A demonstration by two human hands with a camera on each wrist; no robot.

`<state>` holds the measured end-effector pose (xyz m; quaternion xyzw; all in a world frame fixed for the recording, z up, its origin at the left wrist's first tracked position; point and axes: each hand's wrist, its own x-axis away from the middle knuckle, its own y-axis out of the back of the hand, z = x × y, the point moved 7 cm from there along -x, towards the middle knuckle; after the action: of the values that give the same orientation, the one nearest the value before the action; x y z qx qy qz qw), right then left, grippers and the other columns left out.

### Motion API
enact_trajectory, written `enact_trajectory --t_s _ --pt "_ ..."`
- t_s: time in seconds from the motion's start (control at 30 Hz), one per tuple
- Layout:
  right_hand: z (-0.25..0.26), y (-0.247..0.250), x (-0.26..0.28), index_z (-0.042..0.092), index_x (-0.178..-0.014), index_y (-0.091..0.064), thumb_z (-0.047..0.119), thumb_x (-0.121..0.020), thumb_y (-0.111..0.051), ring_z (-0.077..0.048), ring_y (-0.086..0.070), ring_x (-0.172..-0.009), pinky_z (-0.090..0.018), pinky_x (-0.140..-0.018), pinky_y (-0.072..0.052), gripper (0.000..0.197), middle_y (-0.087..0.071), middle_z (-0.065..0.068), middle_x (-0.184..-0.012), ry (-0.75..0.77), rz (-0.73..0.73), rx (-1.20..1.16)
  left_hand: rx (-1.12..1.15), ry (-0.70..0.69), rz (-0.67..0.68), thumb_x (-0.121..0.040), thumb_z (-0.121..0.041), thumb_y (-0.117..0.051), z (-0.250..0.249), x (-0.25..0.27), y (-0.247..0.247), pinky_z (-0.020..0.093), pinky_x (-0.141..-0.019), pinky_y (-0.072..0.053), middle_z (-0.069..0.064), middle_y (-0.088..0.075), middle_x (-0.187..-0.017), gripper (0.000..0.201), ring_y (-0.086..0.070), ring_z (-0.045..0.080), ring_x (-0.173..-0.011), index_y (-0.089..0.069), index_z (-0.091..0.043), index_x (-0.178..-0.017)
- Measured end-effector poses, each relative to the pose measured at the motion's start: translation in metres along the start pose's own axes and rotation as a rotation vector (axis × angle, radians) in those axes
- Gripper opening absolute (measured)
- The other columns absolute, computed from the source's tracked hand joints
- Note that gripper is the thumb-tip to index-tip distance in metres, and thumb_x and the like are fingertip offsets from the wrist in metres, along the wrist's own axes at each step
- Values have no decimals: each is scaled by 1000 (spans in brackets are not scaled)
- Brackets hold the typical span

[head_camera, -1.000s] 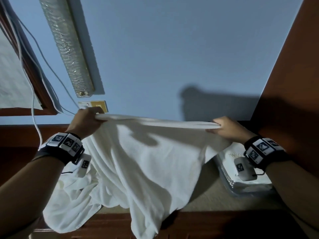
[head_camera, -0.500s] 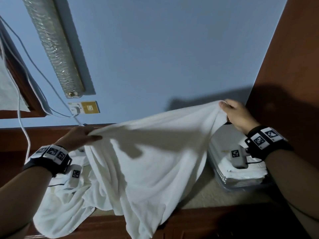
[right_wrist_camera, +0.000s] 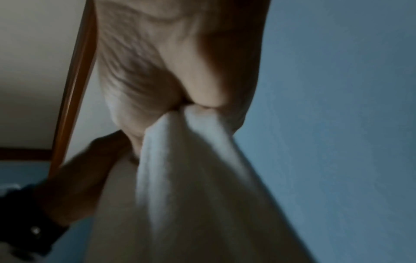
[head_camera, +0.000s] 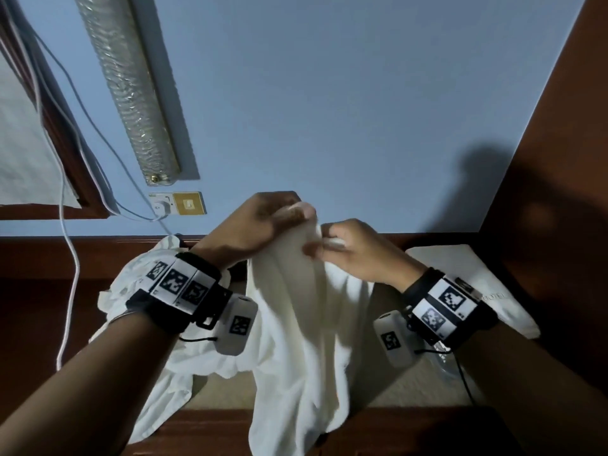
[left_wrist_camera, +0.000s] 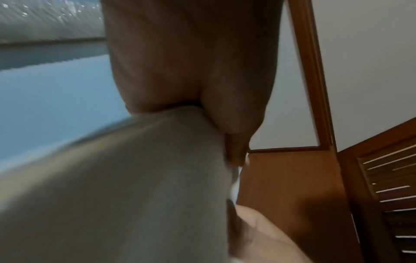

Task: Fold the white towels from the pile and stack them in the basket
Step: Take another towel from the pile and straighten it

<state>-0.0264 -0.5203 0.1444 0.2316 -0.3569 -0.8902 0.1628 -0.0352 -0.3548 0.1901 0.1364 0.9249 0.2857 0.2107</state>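
A white towel hangs doubled in the air above the surface, its top corners brought together. My left hand pinches the towel's top edge, and the left wrist view shows the towel caught between thumb and fingers. My right hand pinches the corner right beside it; in the right wrist view the towel bunches out of the fist. A loose pile of white towels lies behind my left wrist. The clear basket at the right holds a folded white towel.
A beige surface with a dark wooden front edge lies under the towel. A blue wall carries a wall lamp and a socket plate with white cables. A wooden panel stands at the right.
My hands, which held the towel stretched wide apart, have come together at the centre, so the towel now hangs doubled. The view tilted, showing the basket's folded towel further right.
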Motion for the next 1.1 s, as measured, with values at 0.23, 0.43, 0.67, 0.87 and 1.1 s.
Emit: enact_trajectory --t_s 0.23,0.43,0.67,0.87,1.1 --pt "18 71 9 4 -75 -51 19 -105 -55 -6 -38 -62 -31 -59 -31 33 -40 5 -67 13 -358 -179 -108 202 19 -97 -35 -57 85 32 0 34 -61 -48 7 -69 -77 26 -61 7 -65 -65 -11 -89" --pt "-16 133 12 22 -72 -58 26 -97 -52 -11 -44 -69 -32 -64 -35 26 -48 9 -67 -64 -697 -364 -397 382 57 -76 -37 -48 165 51 -4 25 -54 -40 6 -65 -64 34 -55 11 -54 -65 -8 -75" --pt "-75 172 22 21 -79 -59 37 -97 -61 -8 -45 -65 -31 -68 -36 24 -52 7 -70 -189 -819 -300 -118 506 -255 -104 -16 -48 185 62 49 31 -55 -49 15 -69 -88 24 -66 34 -78 -70 -19 -96" --pt "-43 82 -10 28 -127 -61 59 -81 -78 -10 -69 -97 -32 -88 -51 58 -71 0 -122 -122 -247 -143 -92 55 -159 -109 -29 -52 46 9 30 24 -70 -47 0 -68 -84 25 -59 5 -77 -66 -13 -94" --pt "16 22 -11 23 -81 -71 50 -86 -75 0 -57 -62 -28 -63 -42 28 -62 15 -65 20 -36 54 -170 -107 -6 -93 -28 -76 -25 -11 11 20 -70 -49 -4 -73 -85 8 -65 3 -78 -70 -22 -92"
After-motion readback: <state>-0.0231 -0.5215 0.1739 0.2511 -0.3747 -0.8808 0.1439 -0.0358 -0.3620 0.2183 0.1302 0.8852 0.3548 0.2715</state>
